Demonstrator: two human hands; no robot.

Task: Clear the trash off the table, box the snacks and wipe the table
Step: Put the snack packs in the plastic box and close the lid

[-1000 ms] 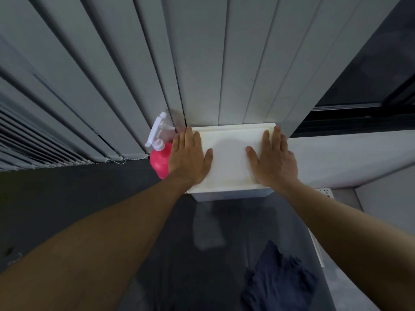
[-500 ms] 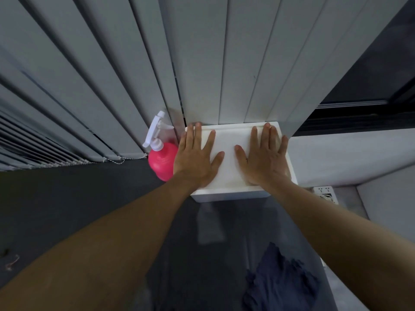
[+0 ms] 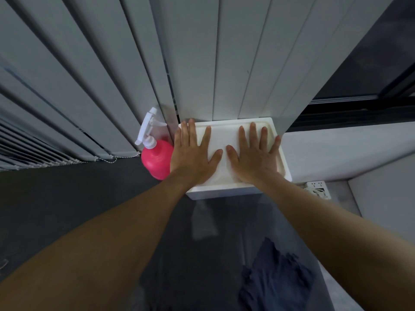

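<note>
Dark glossy surface [image 3: 89,194] by grey blinds: left hand [image 3: 193,158] and right hand [image 3: 253,158] press flat, fingers spread, on the white foam box lid [image 3: 224,140]. Even pressure probably seats it best.

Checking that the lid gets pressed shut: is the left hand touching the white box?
Touching. The head view shows the left hand lying flat, fingers spread, on top of the white box.

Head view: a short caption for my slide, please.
Left hand and right hand press flat on the white box beside a pink spray bottle.
</note>
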